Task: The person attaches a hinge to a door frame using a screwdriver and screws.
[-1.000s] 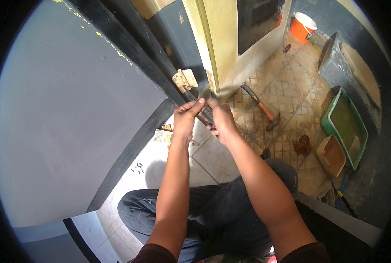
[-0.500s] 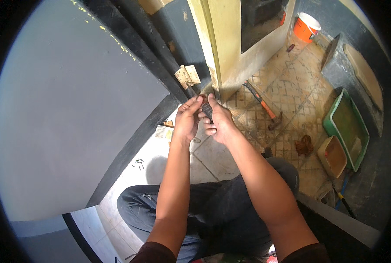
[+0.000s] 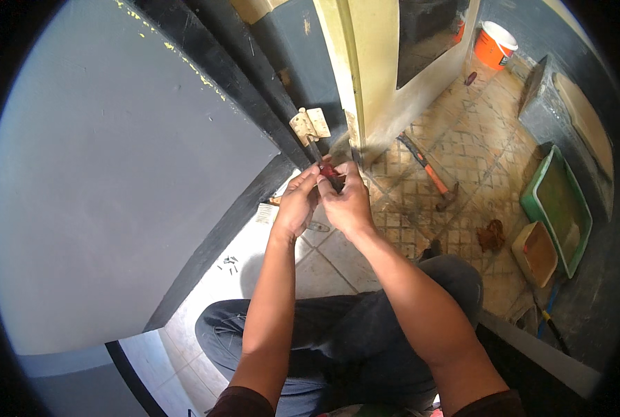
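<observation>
Both my hands are closed around a screwdriver (image 3: pixel 330 171) with a red and dark handle. My left hand (image 3: pixel 298 201) pinches the front of the handle near the shaft. My right hand (image 3: pixel 348 201) wraps its back part, thumb on top. The metal shaft points away from me, up to a pale, paint-spotted hinge (image 3: pixel 308 126) on the dark door frame (image 3: pixel 237 59). Whether the tip sits in a screw cannot be made out. Right of the hinge stands the cream door (image 3: pixel 376 90), ajar.
Several small screws (image 3: pixel 229 264) lie on the white tiles, near a small box (image 3: pixel 266 213). On the right floor are a hammer (image 3: pixel 428 170), a brown crumpled rag (image 3: pixel 490 237), a tan basin (image 3: pixel 536 254), a green tray (image 3: pixel 530 201) and an orange bucket (image 3: pixel 492 52). A grey wall (image 3: pixel 129 181) fills the left.
My right hand has turned over the handle, its thumb now lower, and more of the red handle and the shaft shows. The whole view has shifted slightly.
</observation>
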`<act>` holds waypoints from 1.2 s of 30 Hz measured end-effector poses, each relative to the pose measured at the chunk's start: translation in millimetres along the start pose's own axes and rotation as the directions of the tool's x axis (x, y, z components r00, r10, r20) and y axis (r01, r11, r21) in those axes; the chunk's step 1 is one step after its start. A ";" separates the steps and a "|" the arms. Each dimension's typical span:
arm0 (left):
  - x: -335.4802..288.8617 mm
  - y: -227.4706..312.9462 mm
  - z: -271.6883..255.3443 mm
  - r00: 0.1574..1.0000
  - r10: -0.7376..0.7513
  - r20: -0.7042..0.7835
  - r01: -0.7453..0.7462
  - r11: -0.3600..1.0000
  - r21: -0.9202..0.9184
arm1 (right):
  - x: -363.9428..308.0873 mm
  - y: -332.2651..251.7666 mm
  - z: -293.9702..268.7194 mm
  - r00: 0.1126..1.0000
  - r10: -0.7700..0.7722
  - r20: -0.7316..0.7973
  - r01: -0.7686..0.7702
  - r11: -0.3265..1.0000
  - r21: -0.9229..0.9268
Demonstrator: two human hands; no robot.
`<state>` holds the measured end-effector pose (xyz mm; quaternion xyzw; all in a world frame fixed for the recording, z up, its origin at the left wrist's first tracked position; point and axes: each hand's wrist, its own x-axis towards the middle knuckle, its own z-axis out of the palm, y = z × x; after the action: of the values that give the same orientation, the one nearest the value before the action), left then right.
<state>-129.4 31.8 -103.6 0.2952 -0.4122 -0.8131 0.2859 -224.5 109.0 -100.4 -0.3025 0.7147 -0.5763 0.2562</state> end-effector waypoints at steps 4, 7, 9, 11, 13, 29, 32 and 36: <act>3.4 -6.9 -22.3 0.993 0.009 0.120 0.004 0.995 -0.104 | 0.0 -24.8 -11.5 0.780 0.440 0.444 -0.625 0.530 0.573; 14.6 -10.3 -1.8 0.997 0.077 0.007 -0.077 0.996 0.051 | 20.9 -23.7 -32.6 0.761 0.482 0.435 -0.649 0.588 0.484; 21.9 -14.2 -2.3 0.986 0.159 -0.043 -0.150 0.973 0.174 | 24.3 -8.1 -33.3 0.963 0.206 0.175 -0.239 0.952 0.190; 24.6 -12.2 2.9 0.985 0.158 -0.076 -0.131 0.952 0.276 | 11.6 12.1 -29.3 0.958 -0.283 0.046 0.283 0.908 -0.309; 19.5 -9.8 3.2 0.979 0.159 -0.130 -0.107 0.934 0.341 | -1.5 7.1 -29.6 0.942 -0.287 0.176 0.334 0.743 -0.579; 25.1 -3.9 1.4 0.978 0.183 -0.099 -0.129 0.905 0.405 | -12.0 -6.3 -21.1 0.940 -0.328 0.093 0.333 0.826 -0.454; 23.8 3.4 -13.0 0.985 0.133 -0.114 -0.066 0.885 0.461 | -10.8 -26.7 -13.2 0.966 -0.059 0.253 0.181 0.851 -0.492; 11.4 10.0 -7.8 0.998 -0.011 -0.055 0.017 0.994 0.109 | -5.9 -8.4 6.5 0.997 -0.074 -0.030 0.072 0.996 -0.051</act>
<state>-129.2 14.8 -101.7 0.3355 -0.4460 -0.7830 0.2747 -214.6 107.6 -93.4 -0.3255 0.7214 -0.5718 0.2159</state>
